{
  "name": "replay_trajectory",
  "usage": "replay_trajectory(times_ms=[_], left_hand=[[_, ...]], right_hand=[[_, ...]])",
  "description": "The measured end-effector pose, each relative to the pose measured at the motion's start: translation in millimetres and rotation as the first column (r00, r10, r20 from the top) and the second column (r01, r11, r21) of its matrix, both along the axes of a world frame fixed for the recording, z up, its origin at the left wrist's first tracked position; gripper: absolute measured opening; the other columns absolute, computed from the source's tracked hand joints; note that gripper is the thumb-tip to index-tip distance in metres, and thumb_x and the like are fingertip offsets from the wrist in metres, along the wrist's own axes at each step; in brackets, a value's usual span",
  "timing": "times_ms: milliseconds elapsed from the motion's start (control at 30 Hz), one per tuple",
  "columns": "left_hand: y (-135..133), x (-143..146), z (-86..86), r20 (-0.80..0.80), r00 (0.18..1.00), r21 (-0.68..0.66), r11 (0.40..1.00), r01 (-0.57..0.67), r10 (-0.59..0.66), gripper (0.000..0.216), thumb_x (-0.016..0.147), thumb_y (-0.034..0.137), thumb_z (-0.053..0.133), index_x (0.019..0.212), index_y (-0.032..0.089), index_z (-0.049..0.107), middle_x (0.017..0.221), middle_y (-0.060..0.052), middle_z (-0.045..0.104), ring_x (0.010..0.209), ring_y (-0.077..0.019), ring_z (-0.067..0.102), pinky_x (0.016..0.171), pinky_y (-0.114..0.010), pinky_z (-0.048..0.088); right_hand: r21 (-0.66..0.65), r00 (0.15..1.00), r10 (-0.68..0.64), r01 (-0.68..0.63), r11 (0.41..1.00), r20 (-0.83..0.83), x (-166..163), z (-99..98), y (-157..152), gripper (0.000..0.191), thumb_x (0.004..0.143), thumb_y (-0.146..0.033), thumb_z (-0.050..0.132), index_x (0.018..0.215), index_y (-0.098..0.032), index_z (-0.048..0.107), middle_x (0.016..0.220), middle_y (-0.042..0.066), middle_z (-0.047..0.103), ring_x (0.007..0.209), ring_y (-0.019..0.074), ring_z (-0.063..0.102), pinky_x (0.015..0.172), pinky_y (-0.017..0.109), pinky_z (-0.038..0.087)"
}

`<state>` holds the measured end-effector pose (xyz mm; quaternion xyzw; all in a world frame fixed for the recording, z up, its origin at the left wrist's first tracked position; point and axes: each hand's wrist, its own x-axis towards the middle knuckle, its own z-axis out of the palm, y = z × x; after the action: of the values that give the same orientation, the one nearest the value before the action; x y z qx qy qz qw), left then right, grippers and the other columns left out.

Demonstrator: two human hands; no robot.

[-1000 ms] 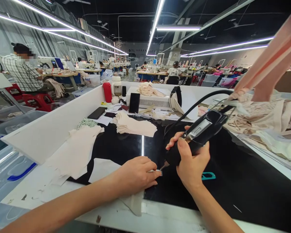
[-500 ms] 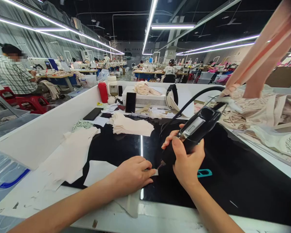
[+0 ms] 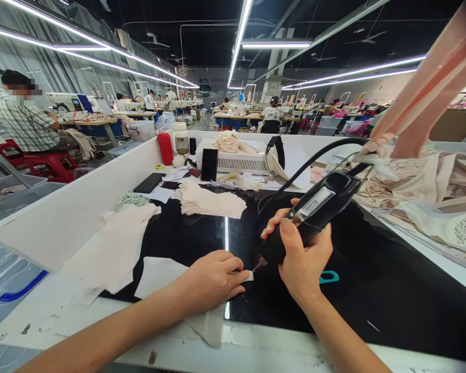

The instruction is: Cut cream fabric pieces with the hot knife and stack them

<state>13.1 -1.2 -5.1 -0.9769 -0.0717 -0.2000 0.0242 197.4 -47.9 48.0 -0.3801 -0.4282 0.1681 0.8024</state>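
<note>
My right hand [image 3: 305,259] is wrapped round a black corded handheld tool [image 3: 318,202], its thumb along the near side. The tool slants down to the left and ends in a narrow metal tip [image 3: 260,263]. That tip is at the end of a small white fabric strip [image 3: 250,276], close to my left fingertips; whether they touch is unclear. My left hand [image 3: 217,280] rests low over the black board [image 3: 357,290], fingers closed on the strip. A white piece [image 3: 159,274] and a pale fabric flap [image 3: 212,326] show from under my left hand and forearm.
Stacks of pale fabric pieces [image 3: 112,254] lie left and behind. Phones [image 3: 209,165], a red bottle [image 3: 164,147] and a white vented box [image 3: 233,161] stand at the back. Fabric strips [image 3: 423,124] hang over the tool. A teal handled item [image 3: 329,277] lies right.
My right hand and the tool have shifted slightly to the right. The tip stays near the strip's end. My left hand holds almost the same place.
</note>
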Motion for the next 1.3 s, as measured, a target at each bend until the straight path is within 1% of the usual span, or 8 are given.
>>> replay_trajectory(times_ms=[300, 400, 500, 767, 900, 1033, 1167, 1300], left_hand=[[-1, 0, -0.1, 0.006, 1.000, 0.003, 1.000, 0.001, -0.001, 0.025, 0.102, 0.029, 0.074, 0.122, 0.015, 0.070, 0.110, -0.006, 0.069, 0.099, -0.0225, 0.066, 0.094, -0.035, 0.057], [0, 1, -0.6, 0.001, 1.000, 0.011, 1.000, 0.000, 0.000, 0.025, 0.102, 0.029, 0.074, 0.122, 0.015, 0.069, 0.110, -0.006, 0.069, 0.098, -0.0225, 0.066, 0.092, -0.035, 0.057], [0, 1, -0.8, -0.017, 1.000, 0.013, 1.000, -0.002, 0.002, 0.025, 0.102, 0.029, 0.074, 0.121, 0.015, 0.069, 0.110, -0.006, 0.069, 0.097, -0.0224, 0.066, 0.091, -0.035, 0.057], [-1, 0, 2.5, -0.016, 1.000, -0.017, 1.000, -0.007, 0.007, 0.027, 0.102, 0.030, 0.074, 0.125, 0.016, 0.071, 0.110, -0.006, 0.070, 0.099, -0.0224, 0.067, 0.093, -0.035, 0.058], [-3, -7, 10.6, -0.031, 0.999, -0.069, 0.997, -0.017, 0.015, 0.024, 0.105, 0.026, 0.069, 0.126, 0.016, 0.071, 0.115, -0.008, 0.071, 0.099, -0.0214, 0.067, 0.093, -0.035, 0.058], [-7, -17, 15.4, -0.007, 1.000, -0.069, 0.997, -0.018, 0.018, 0.020, 0.108, 0.025, 0.064, 0.124, 0.016, 0.072, 0.115, -0.009, 0.072, 0.099, -0.0213, 0.067, 0.093, -0.035, 0.058], [-11, -25, 12.9, 0.006, 1.000, -0.076, 0.997, -0.021, 0.021, 0.014, 0.106, 0.023, 0.066, 0.117, 0.016, 0.073, 0.113, -0.008, 0.071, 0.099, -0.0215, 0.067, 0.094, -0.036, 0.058], [-14, -29, 9.5, 0.040, 0.999, -0.100, 0.995, -0.018, 0.022, 0.014, 0.108, 0.024, 0.064, 0.116, 0.016, 0.073, 0.111, -0.008, 0.071, 0.100, -0.0208, 0.067, 0.097, -0.035, 0.058]], right_hand=[[-0.010, 1.000, -0.022, 0.022, 1.000, 0.015, -2, -2.7, 0, 0.029, 0.091, -0.033, 0.082, 0.113, -0.027, 0.063, 0.084, -0.006, 0.070, 0.063, 0.0129, 0.066, 0.059, 0.030, 0.060], [-0.020, 1.000, -0.001, 0.001, 1.000, -0.013, -1, -0.6, -2, 0.033, 0.091, -0.033, 0.082, 0.116, -0.027, 0.063, 0.084, -0.006, 0.070, 0.062, 0.0131, 0.065, 0.058, 0.030, 0.060], [0.002, 1.000, 0.015, -0.015, 1.000, -0.028, -1, -0.5, -6, 0.036, 0.090, -0.034, 0.083, 0.120, -0.027, 0.063, 0.084, -0.006, 0.070, 0.062, 0.0132, 0.065, 0.058, 0.030, 0.060], [-0.024, 1.000, -0.004, 0.005, 1.000, 0.022, -4, -4.7, -9, 0.030, 0.092, -0.031, 0.081, 0.118, -0.028, 0.064, 0.085, -0.006, 0.070, 0.061, 0.0120, 0.066, 0.059, 0.029, 0.060], [-0.034, 1.000, -0.005, 0.006, 0.999, 0.030, -3, -3.7, -11, 0.034, 0.091, -0.034, 0.082, 0.119, -0.027, 0.063, 0.084, -0.005, 0.070, 0.062, 0.0130, 0.066, 0.059, 0.030, 0.060], [-0.025, 1.000, -0.013, 0.013, 1.000, 0.024, -1, -2.8, -15, 0.035, 0.089, -0.033, 0.083, 0.119, -0.027, 0.064, 0.083, -0.006, 0.070, 0.061, 0.0129, 0.066, 0.058, 0.029, 0.060], [-0.021, 1.000, -0.010, 0.010, 1.000, 0.025, -1, -1.1, -18, 0.036, 0.089, -0.032, 0.085, 0.118, -0.027, 0.064, 0.082, -0.006, 0.071, 0.061, 0.0133, 0.066, 0.058, 0.030, 0.060], [-0.017, 1.000, -0.008, 0.008, 1.000, 0.017, 0, -0.7, -21, 0.039, 0.088, -0.034, 0.086, 0.119, -0.026, 0.064, 0.081, -0.005, 0.071, 0.060, 0.0138, 0.066, 0.057, 0.031, 0.060]])
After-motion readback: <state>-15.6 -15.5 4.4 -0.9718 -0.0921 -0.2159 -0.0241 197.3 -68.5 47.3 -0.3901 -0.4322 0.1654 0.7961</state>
